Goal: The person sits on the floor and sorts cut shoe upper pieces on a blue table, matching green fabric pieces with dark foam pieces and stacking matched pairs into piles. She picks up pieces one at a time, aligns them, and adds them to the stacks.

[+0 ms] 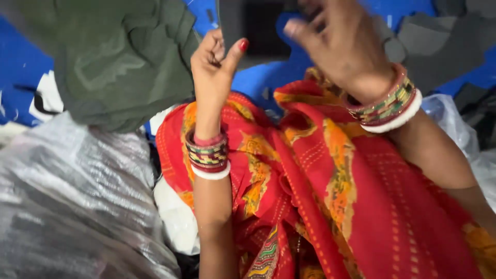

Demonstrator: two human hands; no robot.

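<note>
Clear plastic bag [72, 201] bottom L, green cloth [113, 57] above it. L hand [214, 64] raised, thumb & fingers pinched on lower L edge of a dark grey fabric piece [253, 31], held up over blue surface [258, 80]. R hand [338, 44] at piece's R edge, fingers spread, blurred; grip can't tell. More grey pieces [434, 44] far R.

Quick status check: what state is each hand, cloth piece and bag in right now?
left hand: fingers curled, pinching the grey fabric piece's edge.
right hand: blurred, fingers spread on the same piece.
grey fabric piece: held up flat.
green garment: crumpled, lying loose.
clear plastic bag: wrinkled, lying beside the lap.
</note>
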